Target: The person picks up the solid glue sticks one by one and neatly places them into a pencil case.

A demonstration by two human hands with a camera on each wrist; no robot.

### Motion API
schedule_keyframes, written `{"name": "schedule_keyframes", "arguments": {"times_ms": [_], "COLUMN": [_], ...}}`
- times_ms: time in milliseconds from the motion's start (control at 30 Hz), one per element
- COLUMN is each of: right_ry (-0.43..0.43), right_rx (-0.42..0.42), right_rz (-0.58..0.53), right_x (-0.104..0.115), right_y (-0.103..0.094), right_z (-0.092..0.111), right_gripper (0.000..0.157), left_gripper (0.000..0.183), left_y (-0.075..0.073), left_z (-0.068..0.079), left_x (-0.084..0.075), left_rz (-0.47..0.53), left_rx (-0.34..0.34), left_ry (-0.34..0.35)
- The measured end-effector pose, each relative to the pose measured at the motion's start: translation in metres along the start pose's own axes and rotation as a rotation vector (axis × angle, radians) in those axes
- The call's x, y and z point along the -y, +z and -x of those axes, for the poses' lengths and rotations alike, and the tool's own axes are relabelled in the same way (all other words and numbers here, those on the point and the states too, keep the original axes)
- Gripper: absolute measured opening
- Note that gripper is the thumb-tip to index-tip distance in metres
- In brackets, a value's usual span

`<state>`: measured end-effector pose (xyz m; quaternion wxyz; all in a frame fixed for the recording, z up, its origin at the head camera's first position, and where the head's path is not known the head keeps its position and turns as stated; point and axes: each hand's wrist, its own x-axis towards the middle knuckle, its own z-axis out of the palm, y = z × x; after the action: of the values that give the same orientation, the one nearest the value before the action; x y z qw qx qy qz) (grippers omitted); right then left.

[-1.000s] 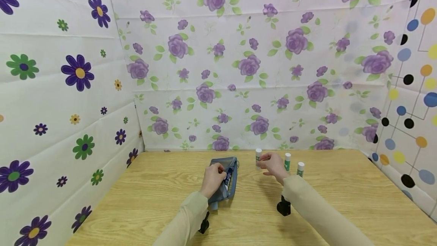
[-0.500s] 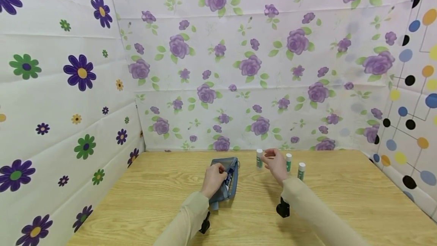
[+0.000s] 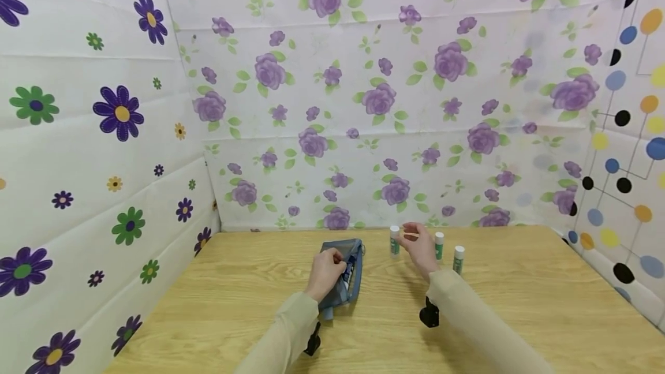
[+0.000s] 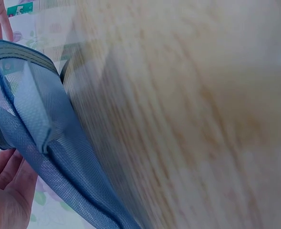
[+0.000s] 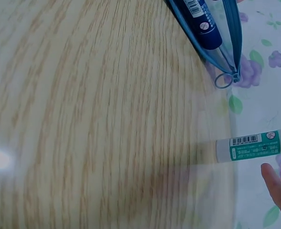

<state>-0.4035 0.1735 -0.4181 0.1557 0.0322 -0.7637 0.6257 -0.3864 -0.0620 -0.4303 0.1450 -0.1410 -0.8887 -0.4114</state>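
A blue mesh zip pouch lies unzipped on the table, its upper edge held between the thumb and fingers of my left hand. Inside it shows a dark blue tube with a barcode. To the right, a white-capped glue stick with a green label stands upright. My right hand is just beside this stick, fingers loosely bent and fingertips close to its side. In the right wrist view a narrow gap shows between those fingertips and the label.
Two more upright glue sticks stand to the right, one behind my right hand and one nearer me. The wooden table meets a rose-patterned cloth at its back edge. Black wrist cameras hang under both sleeves.
My right hand has drawn slightly right, away from the leftmost glue stick, which shows more of its label. My left hand and the pouch have stayed in place.
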Motion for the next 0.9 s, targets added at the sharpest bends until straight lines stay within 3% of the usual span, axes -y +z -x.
{"name": "schedule_keyframes", "arguments": {"times_ms": [900], "right_ry": [-0.014], "right_rx": [-0.008], "right_rz": [-0.014], "right_x": [-0.0097], "right_y": [0.0068], "right_z": [-0.0093], "right_gripper": [0.043], "left_gripper": [0.009], "left_y": [-0.0019], "left_z": [0.0001], "left_x": [0.0014], "left_rz": [0.005], "left_rx": [0.012], "left_ry": [-0.015]}}
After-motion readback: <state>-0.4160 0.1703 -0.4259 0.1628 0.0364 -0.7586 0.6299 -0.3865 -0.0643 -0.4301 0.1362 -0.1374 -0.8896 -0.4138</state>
